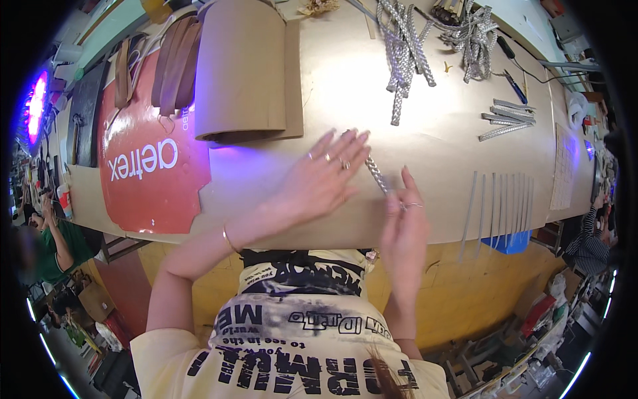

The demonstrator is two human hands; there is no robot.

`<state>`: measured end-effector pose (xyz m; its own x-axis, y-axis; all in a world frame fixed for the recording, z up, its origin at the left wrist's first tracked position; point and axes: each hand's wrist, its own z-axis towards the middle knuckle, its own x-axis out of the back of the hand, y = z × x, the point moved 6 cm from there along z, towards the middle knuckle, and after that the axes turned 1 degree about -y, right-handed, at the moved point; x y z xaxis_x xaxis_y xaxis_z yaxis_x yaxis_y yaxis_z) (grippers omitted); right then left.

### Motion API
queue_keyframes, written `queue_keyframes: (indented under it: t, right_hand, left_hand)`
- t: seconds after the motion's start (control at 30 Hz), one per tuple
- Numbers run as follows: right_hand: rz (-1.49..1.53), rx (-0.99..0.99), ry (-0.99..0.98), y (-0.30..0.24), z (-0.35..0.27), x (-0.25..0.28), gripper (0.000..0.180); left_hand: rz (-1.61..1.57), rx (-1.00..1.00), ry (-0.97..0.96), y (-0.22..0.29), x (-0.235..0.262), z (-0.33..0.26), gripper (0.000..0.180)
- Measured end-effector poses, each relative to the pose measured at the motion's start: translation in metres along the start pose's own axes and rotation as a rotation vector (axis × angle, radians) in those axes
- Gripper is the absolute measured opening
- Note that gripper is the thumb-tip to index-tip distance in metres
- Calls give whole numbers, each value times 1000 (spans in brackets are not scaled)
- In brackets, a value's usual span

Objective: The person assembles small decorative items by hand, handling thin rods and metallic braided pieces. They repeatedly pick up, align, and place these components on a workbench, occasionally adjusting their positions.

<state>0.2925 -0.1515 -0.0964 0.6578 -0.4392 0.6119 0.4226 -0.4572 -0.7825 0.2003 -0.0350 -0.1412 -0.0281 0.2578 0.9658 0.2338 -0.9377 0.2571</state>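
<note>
A short silver braided strap lies on the table between my hands, slanting down to the right. My left hand is flat with its fingers stretched out, touching the strap's upper end, which the fingers partly hide. The strap's lower end is pinched between thumb and fingers of my right hand, whose index finger points up; this hand is slightly blurred. Beyond my hands lies a loose pile of silver braided straps. Thin grey strips lie side by side to the right, some over the table's near edge.
A large brown cardboard roll and a red sheet occupy the left, with brown strips on top. Another braided bundle, short grey braided pieces and a blue-handled tool are at the right. A blue bin sits below the edge.
</note>
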Motion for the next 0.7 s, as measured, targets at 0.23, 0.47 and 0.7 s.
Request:
queue_keyframes:
  t: [0.23, 0.47, 0.7]
  right_hand:
    - [-394, 156, -176, -7, 5, -69, 20]
    - [-588, -156, -19, 27, -19, -27, 22]
    - [-764, -151, 32, 27, -26, -4, 23]
  left_hand:
    - [-176, 1, 21, -21, -6, 2, 60]
    - [-159, -12, -11, -24, -2, 3, 66]
    - [-173, 0, 15, -23, -1, 1, 66]
